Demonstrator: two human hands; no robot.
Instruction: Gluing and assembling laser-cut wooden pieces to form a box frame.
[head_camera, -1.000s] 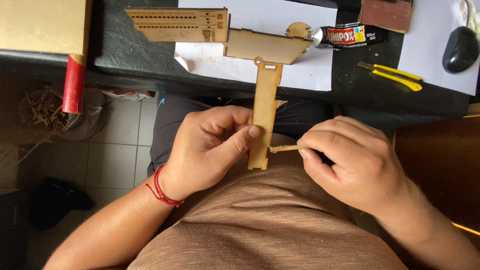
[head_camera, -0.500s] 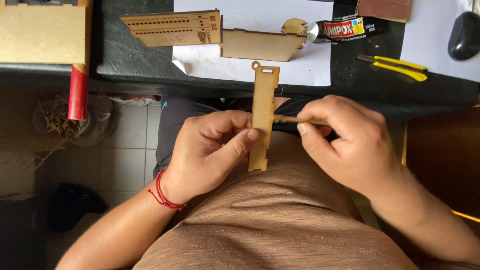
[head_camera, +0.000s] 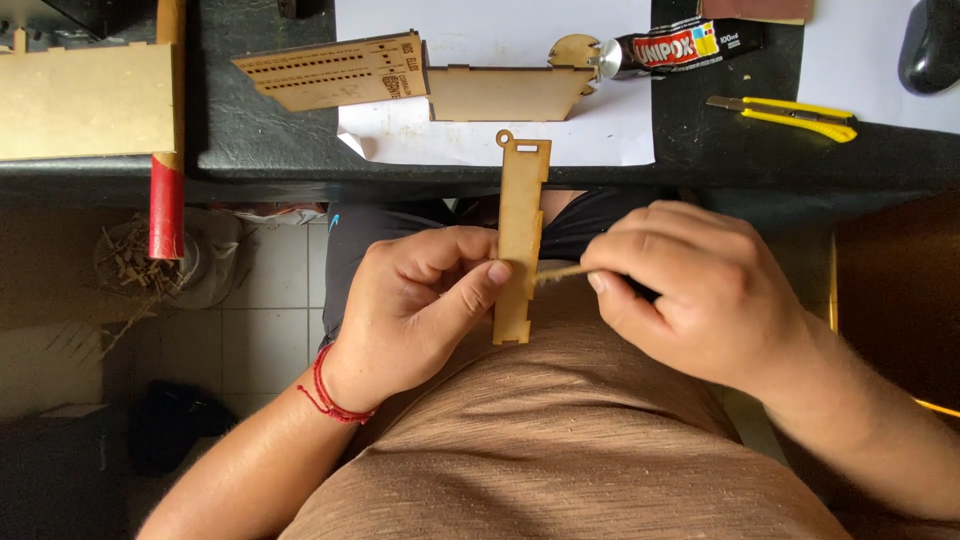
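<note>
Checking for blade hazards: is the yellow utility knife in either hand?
No, the yellow utility knife lies on the desk, away from both hands.

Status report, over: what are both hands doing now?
Left hand grips the upright wooden strip. Right hand pinches a thin stick against the strip's edge. Nothing between the hands.

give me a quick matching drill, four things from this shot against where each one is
1. wooden strip
2. thin stick
3. utility knife
4. glue tube

a. on the desk, far right, yellow
b. pinched in the right hand
c. upright in the left hand
d. lying at the white paper's edge

Pairs: 1-c, 2-b, 3-a, 4-d
</note>
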